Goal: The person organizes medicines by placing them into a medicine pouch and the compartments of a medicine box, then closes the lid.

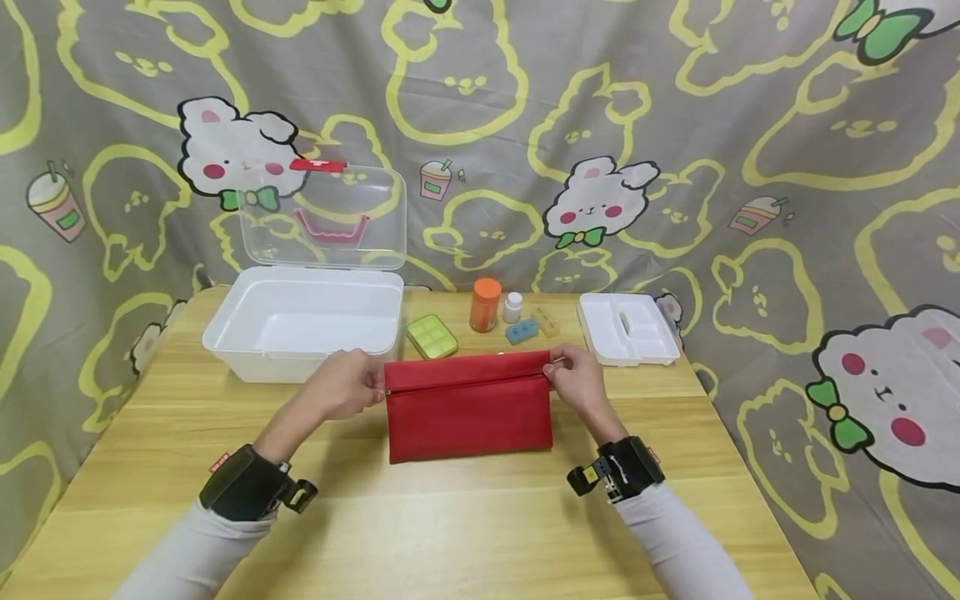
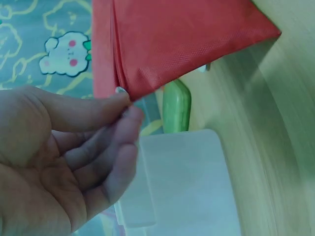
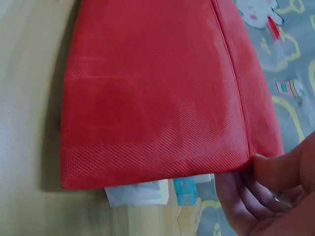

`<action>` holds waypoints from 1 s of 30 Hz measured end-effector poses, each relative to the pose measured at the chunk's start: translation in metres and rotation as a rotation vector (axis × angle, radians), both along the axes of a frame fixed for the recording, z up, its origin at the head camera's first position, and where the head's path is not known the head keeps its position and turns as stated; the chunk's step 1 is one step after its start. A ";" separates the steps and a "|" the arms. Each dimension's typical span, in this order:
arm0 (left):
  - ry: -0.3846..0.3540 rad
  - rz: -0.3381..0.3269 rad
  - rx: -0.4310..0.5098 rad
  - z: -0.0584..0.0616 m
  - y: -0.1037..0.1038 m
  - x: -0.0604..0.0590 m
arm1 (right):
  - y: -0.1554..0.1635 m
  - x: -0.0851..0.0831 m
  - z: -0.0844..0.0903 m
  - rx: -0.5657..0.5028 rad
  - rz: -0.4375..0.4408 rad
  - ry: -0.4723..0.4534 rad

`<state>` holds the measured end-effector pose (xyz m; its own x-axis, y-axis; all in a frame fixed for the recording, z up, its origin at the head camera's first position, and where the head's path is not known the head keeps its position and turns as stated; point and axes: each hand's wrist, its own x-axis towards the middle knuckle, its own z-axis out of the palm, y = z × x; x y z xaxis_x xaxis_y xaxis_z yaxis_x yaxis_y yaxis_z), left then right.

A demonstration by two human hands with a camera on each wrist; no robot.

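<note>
A flat red zipper pouch [image 1: 471, 417] is held up over the table between both hands. My left hand [image 1: 347, 385] pinches its left edge at the zipper's end, where a small metal pull shows in the left wrist view beside the thumb [image 2: 93, 112]. On the other side, my right hand [image 1: 579, 382] pinches the upper right edge near the zipper line. The right wrist view shows the pouch's ribbed front [image 3: 152, 98], with the right thumb [image 3: 270, 169] on its front. Whatever is inside the pouch cannot be seen.
A white lidded box [image 1: 322, 325] stands open at back left. Behind the pouch are a green pill case [image 1: 432, 336], an orange bottle [image 1: 486, 305], a small white bottle [image 1: 513, 307], blue [image 1: 522, 331] and yellow [image 1: 546, 321] cases, and a white packet [image 3: 138, 193]. A divided white tray [image 1: 628, 329] lies right.
</note>
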<state>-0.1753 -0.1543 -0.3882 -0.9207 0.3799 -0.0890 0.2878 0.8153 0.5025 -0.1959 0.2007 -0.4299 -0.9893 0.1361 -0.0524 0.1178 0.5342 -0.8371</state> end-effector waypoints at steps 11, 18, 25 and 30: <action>-0.026 -0.001 -0.095 -0.001 0.008 -0.006 | -0.008 0.013 0.009 0.115 0.001 0.152; -0.012 0.043 -0.151 0.017 0.035 -0.011 | -0.018 0.020 0.022 0.127 0.062 0.206; 0.017 -0.020 -0.095 0.019 0.078 -0.019 | -0.023 0.023 0.025 0.108 0.090 0.233; -0.020 -0.079 -0.082 0.013 0.095 -0.024 | -0.025 0.024 0.026 0.108 0.092 0.226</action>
<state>-0.1990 -0.0596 -0.3749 -0.8860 0.4418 -0.1407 0.3433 0.8289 0.4416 -0.1716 0.1761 -0.4039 -0.9826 0.0380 0.1817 -0.1191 0.6220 -0.7739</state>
